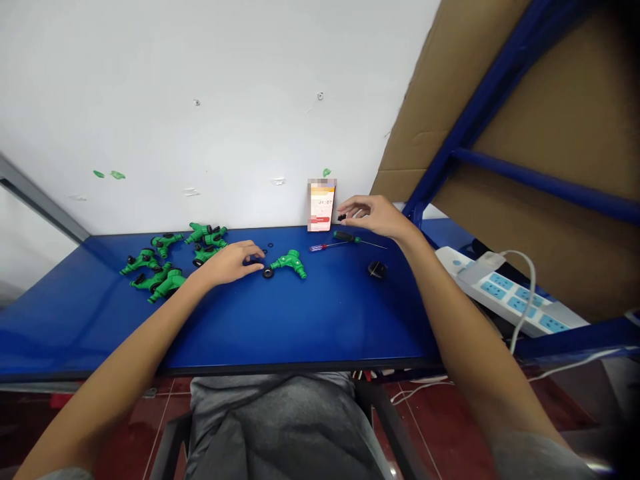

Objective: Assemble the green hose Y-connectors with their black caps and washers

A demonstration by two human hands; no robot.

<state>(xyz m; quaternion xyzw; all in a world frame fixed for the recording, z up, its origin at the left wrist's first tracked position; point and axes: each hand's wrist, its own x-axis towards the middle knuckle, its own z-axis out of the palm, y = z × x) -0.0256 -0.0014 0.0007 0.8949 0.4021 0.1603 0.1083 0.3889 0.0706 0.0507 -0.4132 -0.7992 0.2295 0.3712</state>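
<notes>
Head view: the left hand [229,263], fingers loosely curved and holding nothing visible, hovers over the blue tabletop [300,327] beside a black rubber ring [268,272] at the end of a green plastic hose fitting [289,263]. The raised right hand [376,217] pinches a small black part [342,217] above a screwdriver [345,237]. More green fittings [167,277] lie heaped farther left, a black cap [377,269] farther right.

Eight green plastic hose fittings [290,263], two screwdrivers [346,236], one black cap [377,269] and one power strip [505,293] are in view.
</notes>
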